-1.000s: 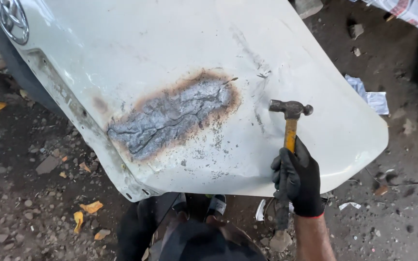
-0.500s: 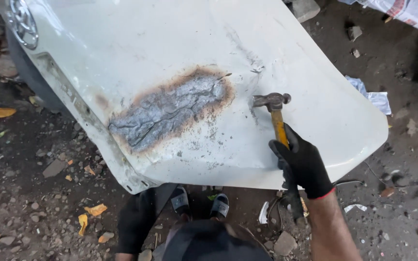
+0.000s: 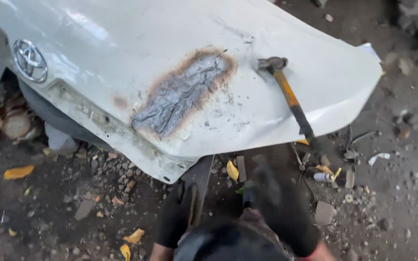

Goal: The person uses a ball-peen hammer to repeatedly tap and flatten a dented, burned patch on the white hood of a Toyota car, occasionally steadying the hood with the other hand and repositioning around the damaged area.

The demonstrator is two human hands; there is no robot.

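A white car body panel (image 3: 122, 48) lies tilted over the dirt, with a burnt, bare-metal patch (image 3: 182, 92) in its middle. A hammer (image 3: 289, 96) with an orange and black handle rests on the panel just right of the patch, with no hand on it. My right hand (image 3: 279, 205), in a black glove, is blurred below the panel's lower edge, clear of the hammer handle. My left hand (image 3: 172, 217), also in a black glove, is beneath the edge and wraps a dark flat bar (image 3: 200, 179) that reaches up under the panel.
The ground (image 3: 73, 193) is dark dirt with stones and yellow leaves (image 3: 19, 171). A small white tube (image 3: 322, 177), scraps and a thin wire (image 3: 364, 137) lie by the panel's right corner. A round emblem (image 3: 29, 60) sits on the panel at left.
My right hand has let go of the hammer, which now lies on the panel, and has pulled back below the edge. The view has shifted, so the panel sits further right.
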